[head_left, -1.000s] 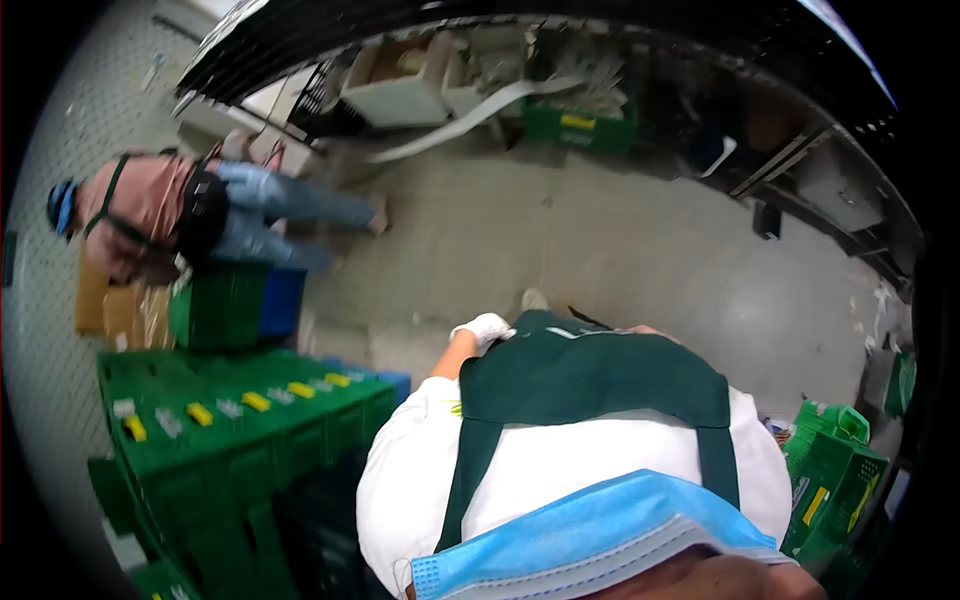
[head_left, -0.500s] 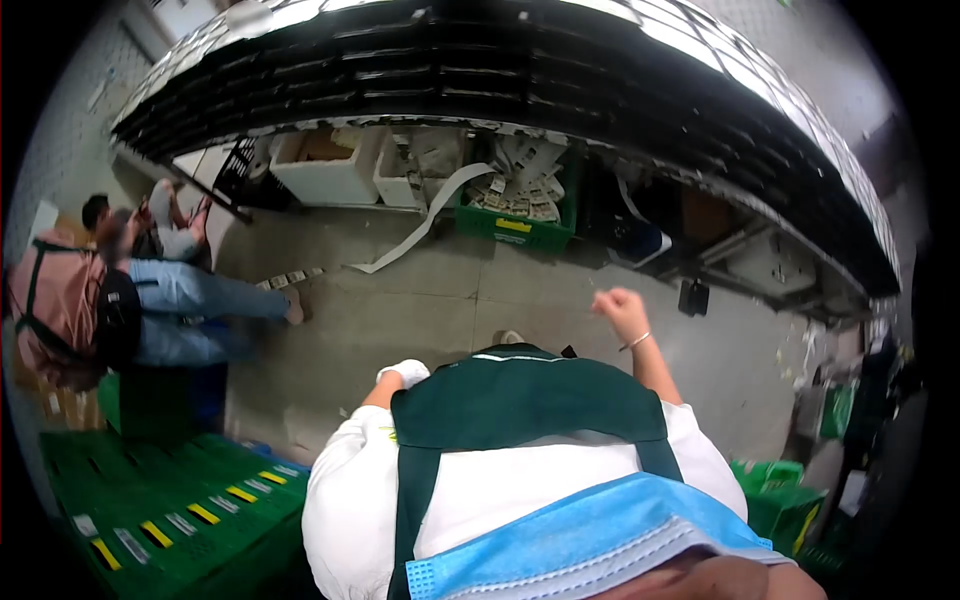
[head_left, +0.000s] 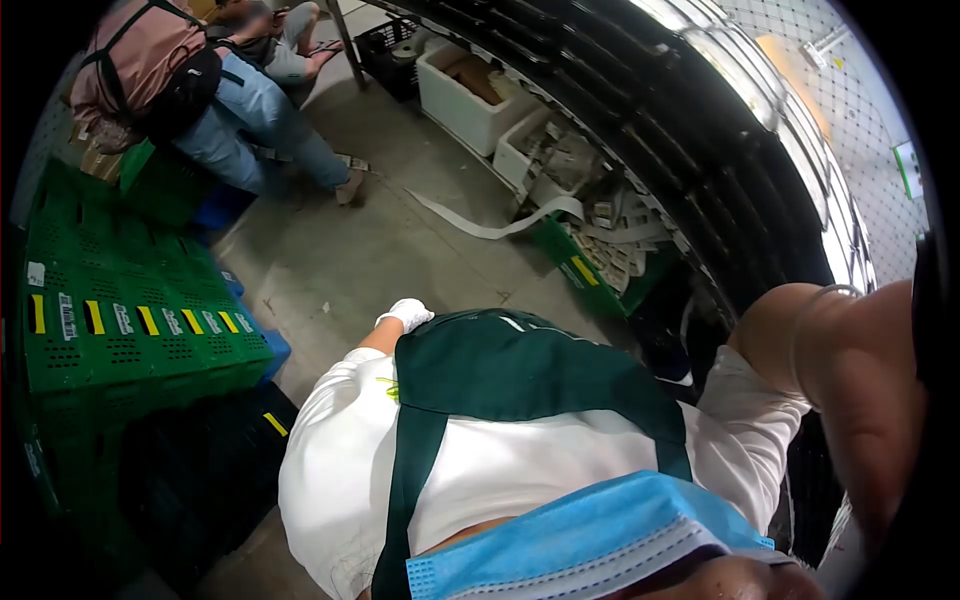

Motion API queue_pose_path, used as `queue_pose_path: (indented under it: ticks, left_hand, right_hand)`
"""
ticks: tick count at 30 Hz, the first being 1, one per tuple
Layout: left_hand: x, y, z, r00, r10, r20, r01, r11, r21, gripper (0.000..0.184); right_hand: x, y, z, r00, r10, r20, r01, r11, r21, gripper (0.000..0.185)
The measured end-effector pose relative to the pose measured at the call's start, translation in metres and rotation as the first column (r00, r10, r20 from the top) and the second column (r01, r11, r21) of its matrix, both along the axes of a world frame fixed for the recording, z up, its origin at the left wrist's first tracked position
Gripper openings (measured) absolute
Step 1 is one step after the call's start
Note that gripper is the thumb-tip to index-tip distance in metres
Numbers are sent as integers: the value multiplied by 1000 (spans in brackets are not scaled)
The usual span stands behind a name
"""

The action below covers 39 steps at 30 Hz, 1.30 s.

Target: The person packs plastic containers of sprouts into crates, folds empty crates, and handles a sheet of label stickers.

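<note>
My left hand (head_left: 408, 314), in a white glove, hangs low beside the edge of my dark green apron (head_left: 500, 370). Its fingers are mostly hidden, and I see nothing held in it. Raised close to the camera at the right edge is my right hand (head_left: 868, 400), bare, with a thin bracelet (head_left: 797, 345) at the wrist. The dark border of the view cuts off its fingers, so I cannot tell how they are bent. A blue face mask (head_left: 590, 525) shows at the bottom.
Stacked green crates (head_left: 130, 345) with yellow labels stand left. A long black slotted rack (head_left: 660, 110) curves across the right. Below it are white bins (head_left: 470, 95), a green crate (head_left: 575, 265) of labels and a trailing paper strip (head_left: 480, 230). Another person (head_left: 240, 110) stands upper left; someone sits behind.
My right hand has risen from in front of me to close beside the camera. The view has turned, bringing the left crates nearer the middle. My left hand stays low by the apron.
</note>
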<state>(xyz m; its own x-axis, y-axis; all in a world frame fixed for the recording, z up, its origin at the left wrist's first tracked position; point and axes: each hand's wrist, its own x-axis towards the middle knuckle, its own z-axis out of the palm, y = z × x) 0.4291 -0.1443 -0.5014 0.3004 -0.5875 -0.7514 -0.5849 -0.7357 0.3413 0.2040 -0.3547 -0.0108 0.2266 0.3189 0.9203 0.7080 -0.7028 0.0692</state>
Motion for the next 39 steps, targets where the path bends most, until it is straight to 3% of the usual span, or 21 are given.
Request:
queue_pose_path:
  ticks: [3,5,6,9,10,12,13,15,17,18,19,20,23,24,27,30,31,32,35,38,39]
  left_hand:
    - [32,20,33,991,130,-19,-131,991,-37,40]
    - [68,40,5,998,-10,59,12,999,-42,45]
    - [83,50,15,989,-61,131,72,994,-77,46]
    - [130,82,10,983,-83,162,93,994,-59,44]
    - [131,96,29,975,131,180,-122,991,-62,46]
    - [155,118,24,991,134,22,-134,991,18,46]
    - [164,124,23,997,61,46,-59,998,-30,44]
    - [164,133,5,896,266,355,-90,893,-440,45]
    - [184,143,-8,961,20,275,-6,999,-53,44]
    - [188,145,-15,943,-211,257,196,977,85,43]
    - [186,139,-18,976,-93,198,81,994,67,43]
    - [189,138,-24,995,98,24,-100,990,104,43]
    - [186,111,-25,992,74,106,-77,997,23,41]
    - [181,97,-30,993,-60,97,60,998,-2,40]
    - [171,62,-24,994,89,68,-90,996,17,42]
    - [172,41,-26,995,4,104,0,999,-40,42]
    - [174,31,-17,991,111,72,-113,993,16,41]
    - [177,20,-11,991,100,83,-105,993,57,39]
    - [186,-6,-2,993,92,72,-100,987,123,36]
    - [197,-26,4,986,158,52,-163,980,116,35]
    - [201,-35,6,980,195,45,-199,974,106,35]
  right_hand:
    - [51,16,-6,999,11,-40,-9,999,54,60]
    - [83,25,-5,998,19,-54,-15,997,73,58]
    - [99,29,-3,998,22,-50,-18,997,75,57]
    - [130,36,5,999,33,-31,-31,998,61,53]
    - [138,34,7,999,40,-26,-38,997,62,52]
    - [158,34,13,998,38,-40,-36,998,49,50]
    - [165,35,15,998,33,-50,-31,999,35,49]
    - [180,34,13,998,21,-56,-20,1000,23,47]
    - [198,28,5,998,-2,-69,6,998,64,44]
    - [209,22,-1,996,-15,-87,23,996,89,43]
    - [219,17,-7,994,-21,-109,33,993,113,42]
    - [229,13,-10,992,-25,-127,41,991,127,41]
    - [251,0,-22,987,-21,-159,49,983,175,38]
    - [253,-12,-29,984,-22,-177,57,979,196,37]
    - [274,-44,-44,972,-22,-233,84,962,260,34]
    - [284,-72,-44,971,-21,-240,85,962,260,31]
    - [290,-76,-41,966,17,-259,52,964,260,27]
    - [296,-73,-35,951,71,-301,5,970,245,24]
    - [317,-59,-16,833,200,-516,-138,978,157,15]
    - [337,-46,17,536,33,-844,-258,958,-126,8]
    - [339,-54,25,530,51,-847,-319,937,-143,9]
